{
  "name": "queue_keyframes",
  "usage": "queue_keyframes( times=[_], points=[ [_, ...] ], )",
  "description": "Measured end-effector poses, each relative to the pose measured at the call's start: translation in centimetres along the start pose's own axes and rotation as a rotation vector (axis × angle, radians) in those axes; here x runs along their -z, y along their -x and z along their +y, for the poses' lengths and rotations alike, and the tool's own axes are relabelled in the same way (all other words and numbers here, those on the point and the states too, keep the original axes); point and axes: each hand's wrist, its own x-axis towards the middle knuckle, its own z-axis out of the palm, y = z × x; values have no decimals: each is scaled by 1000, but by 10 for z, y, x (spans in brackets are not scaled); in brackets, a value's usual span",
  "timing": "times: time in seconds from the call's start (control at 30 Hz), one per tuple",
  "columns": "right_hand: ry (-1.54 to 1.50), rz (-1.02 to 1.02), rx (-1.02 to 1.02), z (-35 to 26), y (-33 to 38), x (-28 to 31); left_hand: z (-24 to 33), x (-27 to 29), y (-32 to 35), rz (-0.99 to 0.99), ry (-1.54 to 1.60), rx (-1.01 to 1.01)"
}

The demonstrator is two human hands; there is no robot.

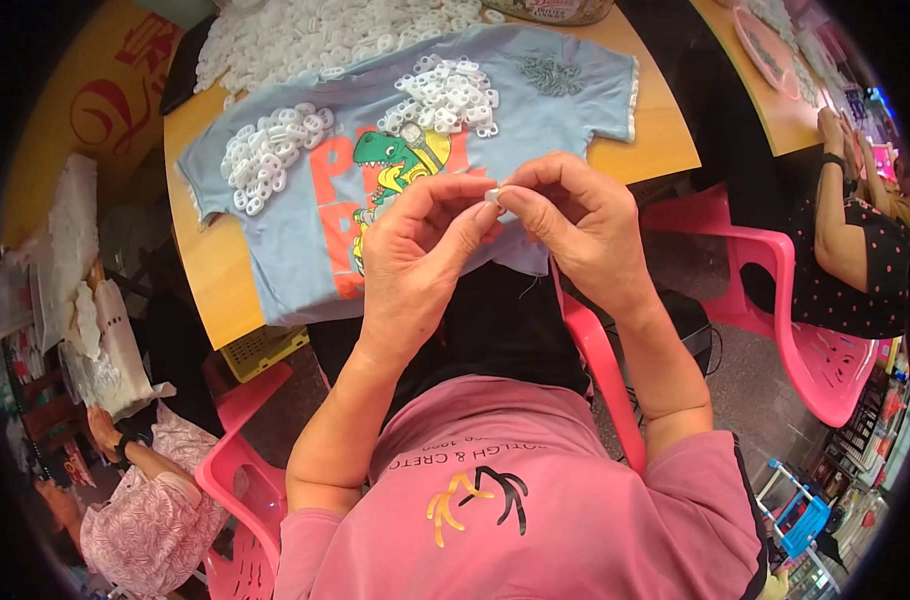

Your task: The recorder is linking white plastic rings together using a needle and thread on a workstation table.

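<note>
Fingertips of our left hand [420,235] and right hand [575,225] pinch one small white plastic ring [493,195] at frame centre; we should grip it firmly above the light-blue printed T-shirt [305,245].

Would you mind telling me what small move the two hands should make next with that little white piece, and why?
Probably set it down on the pale blue T-shirt. Left hand and right hand pinch one small white plastic piece between fingertips, and like white pieces already lie heaped on the shirt.
</note>
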Motion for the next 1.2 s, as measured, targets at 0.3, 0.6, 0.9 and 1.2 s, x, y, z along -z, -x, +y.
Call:
queue_keyframes(
  times=[0.3, 0.6, 0.9, 1.2],
  points=[
    [525, 81, 349, 5, -23, 20, -3, -3, -9, -35, -13, 51],
    [1041, 148, 438, 34, -80, 61, -8, 7, -27, 2, -114, -9],
    [986, 103, 431, 28, -75, 65, -11, 14, -28, -6, -68, -2],
    [1063, 51, 428, 24, -74, 60, -11, 15, -26, -14, -46, -1]
  ],
)
